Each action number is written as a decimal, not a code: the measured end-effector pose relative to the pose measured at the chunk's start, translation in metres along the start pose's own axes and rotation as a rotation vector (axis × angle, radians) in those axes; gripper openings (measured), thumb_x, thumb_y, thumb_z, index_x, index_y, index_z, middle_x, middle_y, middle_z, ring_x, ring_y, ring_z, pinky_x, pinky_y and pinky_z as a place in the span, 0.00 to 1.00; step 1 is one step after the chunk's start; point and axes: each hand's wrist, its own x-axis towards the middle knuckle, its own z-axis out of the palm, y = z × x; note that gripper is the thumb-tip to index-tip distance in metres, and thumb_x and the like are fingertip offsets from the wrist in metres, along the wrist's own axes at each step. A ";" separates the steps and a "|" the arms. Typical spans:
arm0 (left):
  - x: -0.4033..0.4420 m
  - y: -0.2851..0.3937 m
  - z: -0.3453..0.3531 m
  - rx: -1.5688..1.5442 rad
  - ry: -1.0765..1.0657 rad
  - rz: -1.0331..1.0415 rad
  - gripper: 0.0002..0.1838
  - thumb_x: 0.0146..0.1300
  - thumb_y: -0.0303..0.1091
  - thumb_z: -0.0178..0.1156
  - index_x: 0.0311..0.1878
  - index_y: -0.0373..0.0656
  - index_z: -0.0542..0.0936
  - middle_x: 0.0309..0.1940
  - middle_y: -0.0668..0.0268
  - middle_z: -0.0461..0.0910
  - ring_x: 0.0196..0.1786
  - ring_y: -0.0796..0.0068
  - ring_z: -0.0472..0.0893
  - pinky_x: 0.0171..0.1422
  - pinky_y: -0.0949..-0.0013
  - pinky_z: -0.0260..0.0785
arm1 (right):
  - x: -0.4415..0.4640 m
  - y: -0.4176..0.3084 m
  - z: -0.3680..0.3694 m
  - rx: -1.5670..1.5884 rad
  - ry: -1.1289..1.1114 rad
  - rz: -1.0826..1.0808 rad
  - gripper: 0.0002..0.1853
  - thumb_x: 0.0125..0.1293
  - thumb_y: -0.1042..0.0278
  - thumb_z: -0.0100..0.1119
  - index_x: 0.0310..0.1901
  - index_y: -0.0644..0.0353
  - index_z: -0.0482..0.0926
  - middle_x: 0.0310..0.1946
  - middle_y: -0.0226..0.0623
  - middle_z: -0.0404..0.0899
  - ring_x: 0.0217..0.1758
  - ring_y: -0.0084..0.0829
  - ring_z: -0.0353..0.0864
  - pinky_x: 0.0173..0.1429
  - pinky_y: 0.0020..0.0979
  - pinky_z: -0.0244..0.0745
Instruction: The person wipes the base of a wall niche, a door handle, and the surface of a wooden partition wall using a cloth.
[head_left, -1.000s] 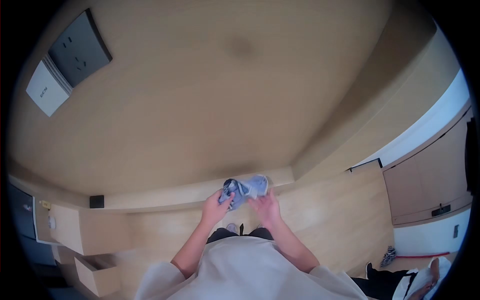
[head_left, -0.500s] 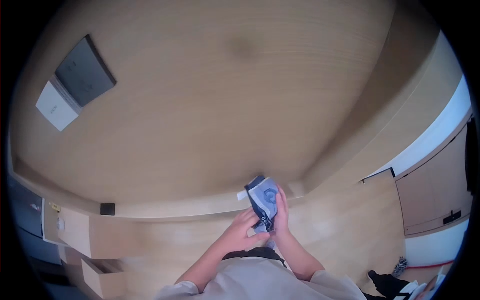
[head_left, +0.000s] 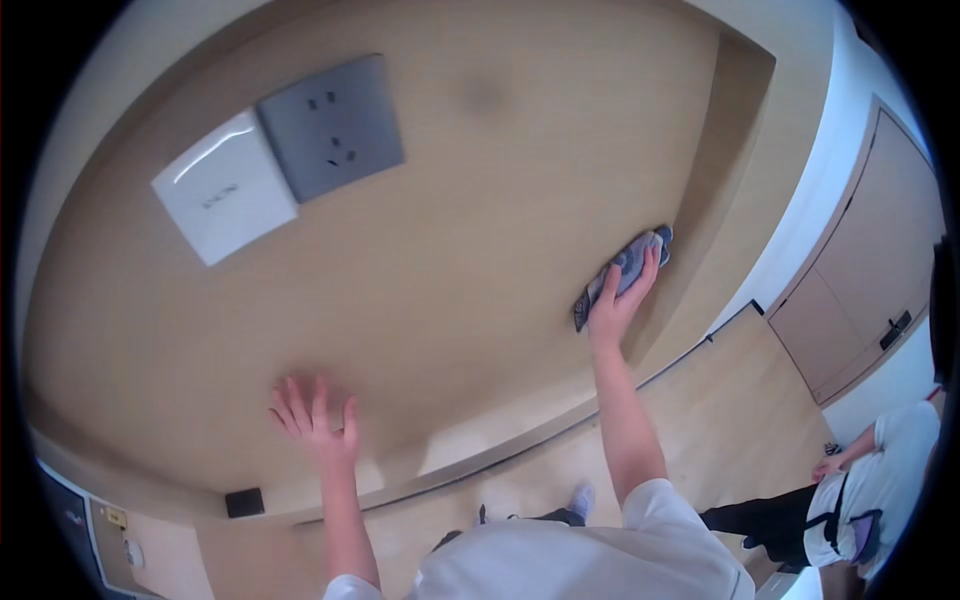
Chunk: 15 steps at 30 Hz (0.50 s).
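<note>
The bundled cloth lies on the wood-toned table, close beside its right-hand raised edge and well apart from the left one. The right hand grips it from above, thumb to one side and fingers to the other, an arrangement that probably keeps the loose folds gathered under the palm. The left hand is empty and open with fingers spread, over the table towards its near edge; whether it touches the surface I cannot tell, but the spread may help balance the reach to the right.

The white lettered box and the grey panel sit side by side towards the far left corner, seemingly out of both hands' way.

The cloth looks soft and crumpled, blue-grey with darker patches, drawn into a long, slanting shape whose dark lower end pokes out beyond the thumb.
</note>
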 end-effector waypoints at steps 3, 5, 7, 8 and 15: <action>-0.011 -0.043 0.017 0.148 0.031 0.061 0.36 0.70 0.51 0.65 0.79 0.55 0.70 0.84 0.53 0.58 0.87 0.45 0.50 0.86 0.31 0.39 | -0.063 -0.026 0.019 -0.035 -0.036 0.000 0.28 0.79 0.59 0.58 0.73 0.66 0.69 0.78 0.52 0.63 0.82 0.52 0.61 0.83 0.49 0.54; -0.011 -0.049 0.027 0.209 0.098 0.132 0.36 0.74 0.54 0.61 0.81 0.56 0.68 0.85 0.53 0.57 0.87 0.45 0.50 0.86 0.32 0.39 | -0.124 -0.053 0.025 -0.102 -0.203 -0.239 0.29 0.75 0.57 0.62 0.71 0.63 0.70 0.76 0.55 0.66 0.80 0.57 0.63 0.81 0.54 0.56; -0.016 -0.054 0.039 0.220 0.130 0.127 0.31 0.75 0.56 0.57 0.78 0.59 0.72 0.85 0.57 0.56 0.88 0.47 0.50 0.86 0.30 0.37 | -0.166 -0.112 0.034 0.044 -0.415 -0.354 0.26 0.60 0.63 0.70 0.62 0.53 0.83 0.56 0.51 0.81 0.63 0.56 0.78 0.68 0.57 0.71; -0.018 -0.055 0.042 0.220 0.141 0.126 0.29 0.76 0.58 0.55 0.76 0.60 0.75 0.85 0.59 0.56 0.88 0.47 0.49 0.86 0.29 0.37 | -0.198 -0.123 0.048 0.148 -0.412 -0.534 0.25 0.58 0.65 0.68 0.60 0.48 0.85 0.58 0.41 0.83 0.64 0.46 0.80 0.68 0.52 0.72; -0.024 -0.054 0.045 0.237 0.199 0.112 0.28 0.83 0.48 0.41 0.81 0.56 0.67 0.85 0.62 0.59 0.87 0.51 0.53 0.88 0.36 0.37 | -0.209 -0.186 0.051 0.246 -0.703 -0.896 0.27 0.59 0.66 0.62 0.63 0.34 0.83 0.62 0.19 0.83 0.60 0.24 0.83 0.64 0.35 0.76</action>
